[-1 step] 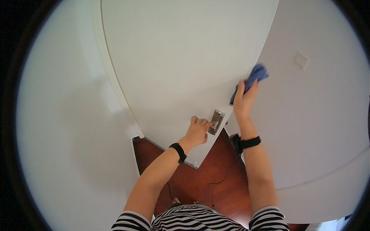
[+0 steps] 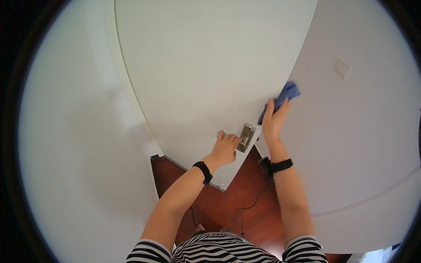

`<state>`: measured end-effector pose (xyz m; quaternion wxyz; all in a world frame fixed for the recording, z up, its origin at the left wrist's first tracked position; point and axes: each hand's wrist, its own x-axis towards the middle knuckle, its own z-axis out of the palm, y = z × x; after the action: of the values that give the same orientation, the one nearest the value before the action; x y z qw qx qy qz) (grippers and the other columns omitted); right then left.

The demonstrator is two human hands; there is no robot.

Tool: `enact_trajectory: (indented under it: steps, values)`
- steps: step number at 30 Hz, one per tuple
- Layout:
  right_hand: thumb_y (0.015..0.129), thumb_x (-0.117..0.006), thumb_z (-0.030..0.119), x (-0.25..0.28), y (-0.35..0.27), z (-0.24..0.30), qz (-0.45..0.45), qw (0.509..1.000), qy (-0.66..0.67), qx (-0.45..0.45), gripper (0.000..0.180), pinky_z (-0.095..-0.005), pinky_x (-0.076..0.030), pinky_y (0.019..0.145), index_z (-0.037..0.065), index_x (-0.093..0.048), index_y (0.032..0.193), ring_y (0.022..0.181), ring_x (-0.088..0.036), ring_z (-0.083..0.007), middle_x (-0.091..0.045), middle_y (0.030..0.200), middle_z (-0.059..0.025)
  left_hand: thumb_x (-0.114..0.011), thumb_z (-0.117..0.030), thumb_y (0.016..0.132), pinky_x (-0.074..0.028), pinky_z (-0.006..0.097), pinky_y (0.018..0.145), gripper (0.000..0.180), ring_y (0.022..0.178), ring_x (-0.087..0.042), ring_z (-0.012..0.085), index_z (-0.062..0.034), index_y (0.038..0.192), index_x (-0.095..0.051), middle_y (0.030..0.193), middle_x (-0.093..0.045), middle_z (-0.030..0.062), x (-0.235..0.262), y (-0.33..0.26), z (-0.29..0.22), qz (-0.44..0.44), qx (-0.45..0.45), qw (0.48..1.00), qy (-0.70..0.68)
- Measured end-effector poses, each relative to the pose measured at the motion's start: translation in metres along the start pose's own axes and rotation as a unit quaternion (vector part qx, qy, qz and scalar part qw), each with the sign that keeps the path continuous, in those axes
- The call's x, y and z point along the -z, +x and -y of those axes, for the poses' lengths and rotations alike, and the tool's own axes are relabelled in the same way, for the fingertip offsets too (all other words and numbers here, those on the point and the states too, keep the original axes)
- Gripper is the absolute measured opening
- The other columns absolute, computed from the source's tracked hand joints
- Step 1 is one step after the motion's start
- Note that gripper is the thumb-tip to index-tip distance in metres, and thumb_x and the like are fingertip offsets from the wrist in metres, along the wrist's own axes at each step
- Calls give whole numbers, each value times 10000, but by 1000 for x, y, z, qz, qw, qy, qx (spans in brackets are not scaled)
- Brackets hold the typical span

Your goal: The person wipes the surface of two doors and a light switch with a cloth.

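Observation:
A white door (image 2: 210, 57) stands in front of me. My left hand (image 2: 225, 148) is closed around its metal door handle (image 2: 221, 134), fingers wrapped over the lever beside the metal handle plate (image 2: 246, 137). Over at the door's right edge, my right hand (image 2: 274, 120) holds a crumpled blue cloth (image 2: 285, 95). The cloth is pressed along that edge, above the handle plate, with the thumb on the door's front side. Part of the cloth is hidden behind my fingers.
A white wall (image 2: 359, 144) with a square switch plate (image 2: 342, 68) lies to the right. Left of the door are its frame (image 2: 131, 94) and another white wall (image 2: 79, 144). Below is reddish-brown floor (image 2: 228, 206) with a thin black cable (image 2: 252, 205).
My right hand has slid down and slightly left along the door's edge with the blue cloth. The left hand stays on the door handle.

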<state>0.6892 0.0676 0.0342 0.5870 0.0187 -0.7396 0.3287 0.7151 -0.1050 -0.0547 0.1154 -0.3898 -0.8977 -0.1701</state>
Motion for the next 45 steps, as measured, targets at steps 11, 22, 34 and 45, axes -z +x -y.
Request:
enact_trajectory:
  steps: [11,22,34,45]
  values:
    - [869,-636,231,40,-111,-17,130,970,-20,-204,482,-445,-381,952,-78,-485,1207,1110,-458,-430,-461,1212,-284,-562,35,695,-231,499,1097,660,1306,-390,293,-50,1335,-429,1355,-460,162,-11,-2,47,-36,-55,997,-39]
    - [714,-754,203,15,-105,14,390,883,-257,44,377,-422,-477,794,42,-637,1033,950,-536,-343,-547,1122,-139,-465,143,714,-402,403,1014,838,1210,-458,390,-37,1464,-136,1394,-366,261,7,1,50,-21,50,973,-225]
    - [779,-618,125,-30,-135,14,336,848,-329,243,126,-361,-442,716,55,-680,864,922,-529,-250,-566,1098,-115,-386,149,742,-349,379,1049,685,1281,-402,334,-55,1393,-316,1422,-360,162,0,-17,87,-188,120,928,-299]
    - [750,-643,147,-14,-156,-3,442,818,-85,358,144,-353,-440,746,72,-683,866,921,-522,-224,-582,1104,-25,-452,-233,967,-427,392,939,317,1099,-545,332,-27,1182,-562,1154,-598,174,0,9,84,-187,105,901,-378]
